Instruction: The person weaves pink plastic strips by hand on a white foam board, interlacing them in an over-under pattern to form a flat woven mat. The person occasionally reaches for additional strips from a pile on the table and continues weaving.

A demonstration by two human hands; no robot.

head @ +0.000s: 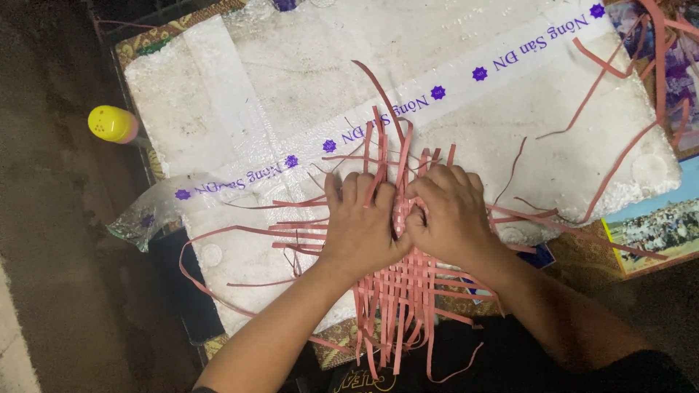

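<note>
I see a yellow-capped bottle (113, 124) standing off the left edge of the white foam slab (291, 65), well apart from my hands. A clear tape band with purple print (408, 105) runs diagonally across the slab, just beyond my fingers. Loose pink strips (619, 65) curl over the slab's right corner and onto the printed pictures (659, 225) beside it.

The slab's upper half lies open, with bare foam above the tape band. Toward me the slab ends under my forearms, and the strip ends hang past that near edge over a dark surface.

The woven mat of pink strips (404, 291) sits on the slab's near middle. Its longer strips run away from me and toward me, with cross strips lying left to right.

My left hand (360, 225) presses flat on the weave, fingers spread, holding nothing. My right hand (451, 211) lies curled beside it, touching it, fingertips pinching upright strips at the weave's middle.
</note>
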